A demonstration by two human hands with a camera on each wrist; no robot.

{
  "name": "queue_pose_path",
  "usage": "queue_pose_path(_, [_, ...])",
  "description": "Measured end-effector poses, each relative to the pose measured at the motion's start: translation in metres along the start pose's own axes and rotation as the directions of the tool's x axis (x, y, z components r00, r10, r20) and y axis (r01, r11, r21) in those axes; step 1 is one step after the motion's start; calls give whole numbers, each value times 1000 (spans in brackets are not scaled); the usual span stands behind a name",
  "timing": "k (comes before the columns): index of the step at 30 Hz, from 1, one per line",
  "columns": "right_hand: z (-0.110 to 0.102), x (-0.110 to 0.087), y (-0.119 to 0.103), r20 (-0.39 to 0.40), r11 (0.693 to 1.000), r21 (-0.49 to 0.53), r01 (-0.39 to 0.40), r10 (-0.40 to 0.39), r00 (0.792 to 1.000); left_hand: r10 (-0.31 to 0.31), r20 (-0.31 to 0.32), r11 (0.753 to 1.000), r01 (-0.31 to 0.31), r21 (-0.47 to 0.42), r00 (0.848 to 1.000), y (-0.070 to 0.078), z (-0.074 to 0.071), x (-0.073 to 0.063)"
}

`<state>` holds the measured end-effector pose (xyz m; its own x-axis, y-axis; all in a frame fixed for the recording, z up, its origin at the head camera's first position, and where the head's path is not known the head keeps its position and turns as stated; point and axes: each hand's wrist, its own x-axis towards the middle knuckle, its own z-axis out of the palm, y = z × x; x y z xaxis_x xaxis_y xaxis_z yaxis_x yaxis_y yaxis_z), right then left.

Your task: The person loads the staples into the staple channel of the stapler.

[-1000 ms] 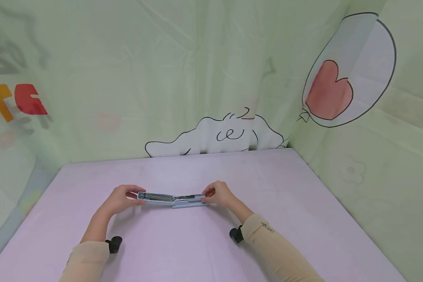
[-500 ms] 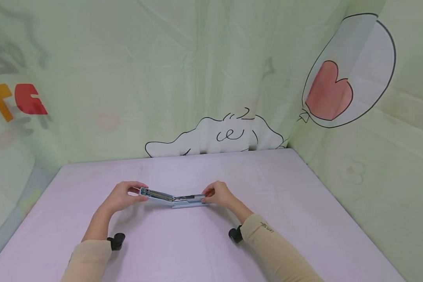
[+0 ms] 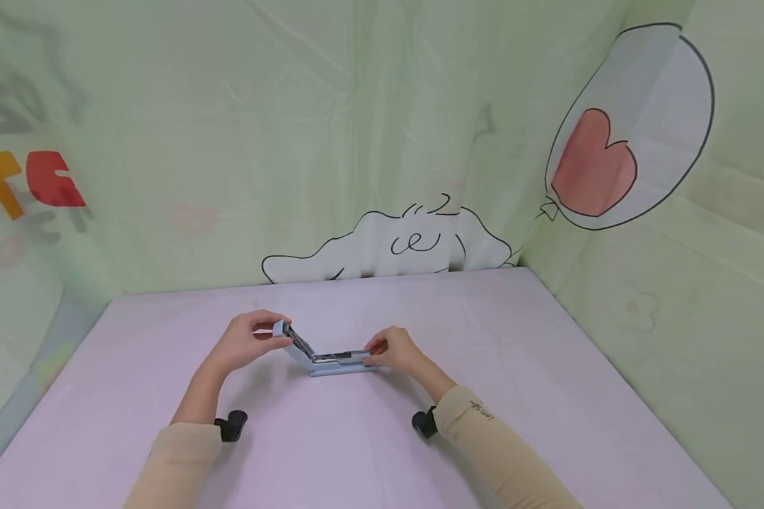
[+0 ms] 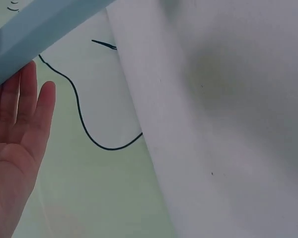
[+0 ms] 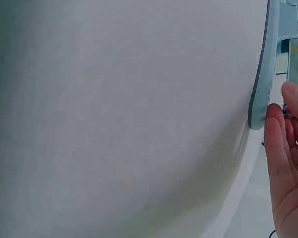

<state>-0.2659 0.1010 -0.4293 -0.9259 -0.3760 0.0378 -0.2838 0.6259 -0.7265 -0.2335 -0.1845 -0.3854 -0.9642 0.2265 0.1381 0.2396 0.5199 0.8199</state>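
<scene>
A light blue stapler (image 3: 337, 368) lies spread on the table, its base flat and its top arm raised to the left at a steep slant. My left hand (image 3: 248, 341) pinches the tip of that raised arm between thumb and fingers. Metal parts show along the inside of the arm. My right hand (image 3: 396, 351) pinches the right end of the stapler, thumb and fingertips at its metal magazine. In the left wrist view the arm's smooth blue outer side (image 4: 44, 34) crosses above the fingers. In the right wrist view the blue base (image 5: 263, 84) runs beside the fingertips.
A pale lilac cloth covers the table (image 3: 484, 332). Behind it hangs a green curtain (image 3: 229, 141) printed with a white cartoon animal (image 3: 414, 247) and a balloon with a red heart. Each wrist wears a small black camera (image 3: 232, 425).
My left hand has swung the stapler's top arm upward and to the right, from nearly flat to steeply raised. The right hand and the base have stayed in place.
</scene>
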Motion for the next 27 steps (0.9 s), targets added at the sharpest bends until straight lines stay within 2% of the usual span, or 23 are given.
queue_pose_path(6, [-1,0,0,5,1000,7,8,-8,1000,18,-1,1000,-18,-22,1000,13,15,10])
queue_pose_path(15, [-2,0,2,8,1000,5,13,-13,1000,78,7,997,-78,-26,997,28,38,22])
queue_pose_path(20, [-1,1,2,6,1000,2,-6,6,1000,95,32,995,-95,16,995,35,52,29])
queue_pose_path(27, [-1,2,4,22,1000,5,5,-5,1000,105,70,985,-114,133,992,41,76,40])
